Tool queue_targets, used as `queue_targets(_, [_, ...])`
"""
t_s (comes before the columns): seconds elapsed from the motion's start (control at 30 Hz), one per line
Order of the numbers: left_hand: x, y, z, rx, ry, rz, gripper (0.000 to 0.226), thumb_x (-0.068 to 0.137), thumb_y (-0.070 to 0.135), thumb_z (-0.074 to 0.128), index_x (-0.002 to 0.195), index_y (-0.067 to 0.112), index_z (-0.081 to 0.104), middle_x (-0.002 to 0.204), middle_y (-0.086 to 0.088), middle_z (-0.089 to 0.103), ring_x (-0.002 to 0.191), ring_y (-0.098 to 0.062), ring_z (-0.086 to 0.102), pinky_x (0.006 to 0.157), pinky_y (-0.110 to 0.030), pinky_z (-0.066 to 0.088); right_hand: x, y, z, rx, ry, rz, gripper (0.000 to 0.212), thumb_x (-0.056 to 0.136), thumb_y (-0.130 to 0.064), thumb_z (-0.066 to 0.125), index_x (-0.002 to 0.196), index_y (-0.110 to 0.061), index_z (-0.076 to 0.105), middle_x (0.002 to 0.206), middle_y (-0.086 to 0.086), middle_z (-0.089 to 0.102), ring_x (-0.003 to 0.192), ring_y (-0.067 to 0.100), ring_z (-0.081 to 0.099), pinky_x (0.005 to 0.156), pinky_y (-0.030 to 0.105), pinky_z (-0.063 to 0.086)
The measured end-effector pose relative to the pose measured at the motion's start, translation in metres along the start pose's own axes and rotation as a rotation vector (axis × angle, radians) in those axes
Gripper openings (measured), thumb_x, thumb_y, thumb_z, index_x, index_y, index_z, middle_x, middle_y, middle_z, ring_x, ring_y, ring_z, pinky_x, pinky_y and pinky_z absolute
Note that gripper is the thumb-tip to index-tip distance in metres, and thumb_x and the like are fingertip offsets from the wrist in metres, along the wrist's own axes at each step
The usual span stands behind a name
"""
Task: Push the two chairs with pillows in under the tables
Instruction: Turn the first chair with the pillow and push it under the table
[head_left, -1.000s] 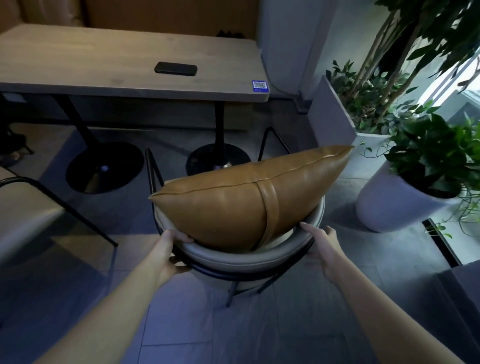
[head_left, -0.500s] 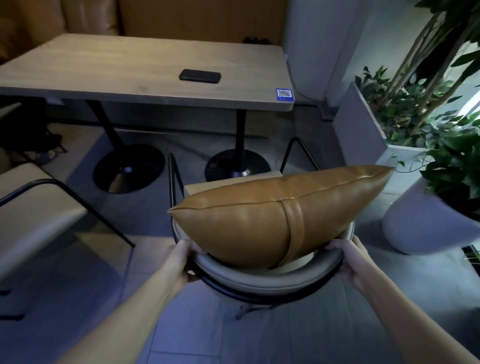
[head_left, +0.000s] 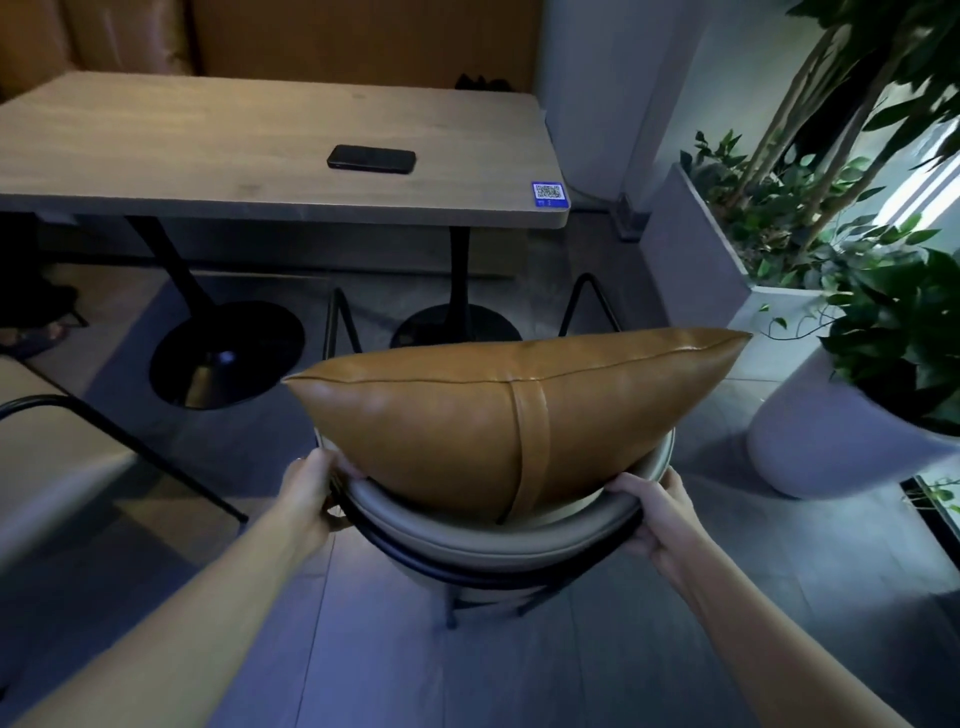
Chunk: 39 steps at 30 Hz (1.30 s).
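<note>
A chair with a curved pale backrest and black metal frame stands right in front of me, facing a wooden table. A tan leather pillow with a vertical strap leans on its backrest. My left hand grips the backrest's left end. At the right end my right hand holds the backrest too. The chair's front legs reach close to the table's right pedestal base, still outside the tabletop edge. A second chair shows partly at the left edge; no pillow is visible on it.
A black phone and a blue QR sticker lie on the table. Two black round pedestal bases stand under it. Potted plants in white planters crowd the right side. Grey tiled floor lies around me.
The chair has moved forward toward the table with both hands on its backrest. The table and its pedestal bases look closer, and my view has shifted with it.
</note>
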<state>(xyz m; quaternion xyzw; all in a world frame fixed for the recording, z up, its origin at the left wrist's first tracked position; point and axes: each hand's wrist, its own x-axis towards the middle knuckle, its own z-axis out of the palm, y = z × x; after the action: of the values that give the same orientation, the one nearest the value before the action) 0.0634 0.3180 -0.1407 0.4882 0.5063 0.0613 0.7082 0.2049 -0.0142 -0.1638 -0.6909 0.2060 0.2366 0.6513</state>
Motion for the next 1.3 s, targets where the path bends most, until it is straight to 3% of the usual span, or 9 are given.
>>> queue_targets(0.1, [0.020,0.014,-0.004,-0.044,0.009,0.072,0.052,0.070,-0.004,0.052,0.121,0.006,0.058,0.095,-0.012,0.062,0.067,-0.028,0.052,0.057,-0.040,0.053,0.006,-0.005,0.021,0.015,-0.007,-0.001,0.048,0.077,-0.007,0.077,0.115,-0.026,0.055,0.113,0.017,0.074,0.092,0.036,0.073,0.066,0.052,0.065])
queue_targets(0.13, [0.025,0.019,-0.004,-0.063,0.017,0.099,0.058,0.070,-0.006,0.052,0.124,0.014,0.058,0.096,-0.009,0.064,0.066,-0.027,0.053,0.056,-0.038,0.052,0.009,-0.007,0.028,0.016,-0.007,-0.001,0.048,0.077,-0.008,0.077,0.115,-0.026,0.055,0.113,0.016,0.074,0.091,0.035,0.073,0.063,0.048,0.065])
queue_targets(0.33, [0.052,0.044,-0.003,-0.190,0.097,0.158,0.061,0.066,-0.010,0.061,0.106,0.036,0.062,0.101,0.003,0.068,0.092,-0.030,0.064,0.067,-0.043,0.055,0.026,-0.016,0.062,-0.004,0.010,0.009,0.056,0.076,-0.014,0.080,0.122,-0.023,0.052,0.114,0.011,0.072,0.095,0.031,0.072,0.057,0.040,0.062])
queue_targets(0.47, [0.068,0.056,-0.006,-0.198,0.122,0.183,0.071,0.062,-0.009,0.063,0.118,0.035,0.062,0.108,0.002,0.070,0.104,-0.032,0.064,0.075,-0.047,0.056,0.036,-0.021,0.076,-0.009,0.018,0.007,0.056,0.074,-0.014,0.081,0.121,-0.022,0.052,0.114,0.010,0.071,0.093,0.030,0.071,0.053,0.038,0.061])
queue_targets(0.6, [0.081,0.066,-0.008,-0.213,0.118,0.197,0.077,0.065,-0.009,0.063,0.128,0.035,0.062,0.100,0.004,0.073,0.100,-0.031,0.067,0.079,-0.048,0.058,0.044,-0.024,0.088,0.012,0.013,0.024,0.063,0.066,-0.016,0.082,0.121,-0.024,0.052,0.118,0.011,0.073,0.101,0.034,0.073,0.067,0.054,0.066])
queue_targets(0.73, [0.091,0.079,-0.007,-0.226,0.112,0.218,0.079,0.069,-0.010,0.062,0.135,0.033,0.061,0.101,0.008,0.072,0.103,-0.029,0.065,0.086,-0.051,0.056,0.051,-0.030,0.103,0.011,0.013,0.027,0.062,0.073,-0.015,0.082,0.125,-0.024,0.051,0.119,0.009,0.072,0.103,0.033,0.072,0.060,0.045,0.064])
queue_targets(0.83, [0.102,0.087,-0.008,-0.217,0.102,0.238,0.080,0.071,-0.011,0.061,0.138,0.033,0.058,0.106,0.005,0.072,0.104,-0.029,0.065,0.090,-0.054,0.054,0.057,-0.035,0.114,-0.008,0.014,0.031,0.068,0.073,-0.017,0.083,0.131,-0.026,0.048,0.121,0.008,0.070,0.104,0.033,0.072,0.066,0.051,0.067])
queue_targets(0.97, [0.117,0.097,-0.009,-0.204,0.113,0.252,0.080,0.073,-0.012,0.060,0.140,0.031,0.057,0.117,-0.002,0.071,0.108,-0.031,0.064,0.089,-0.052,0.054,0.065,-0.041,0.126,0.000,-0.002,0.053,0.085,0.072,-0.017,0.084,0.144,-0.023,0.039,0.124,0.011,0.069,0.103,0.034,0.072,0.072,0.062,0.064])
queue_targets(1.3, [0.150,0.124,-0.013,-0.185,0.138,0.264,0.079,0.069,-0.014,0.052,0.134,0.030,0.062,0.118,-0.004,0.067,0.106,-0.031,0.058,0.076,-0.043,0.054,0.076,-0.052,0.156,0.000,-0.002,0.091,0.086,0.075,-0.016,0.084,0.145,-0.025,0.035,0.128,0.011,0.064,0.107,0.035,0.070,0.058,0.046,0.065])
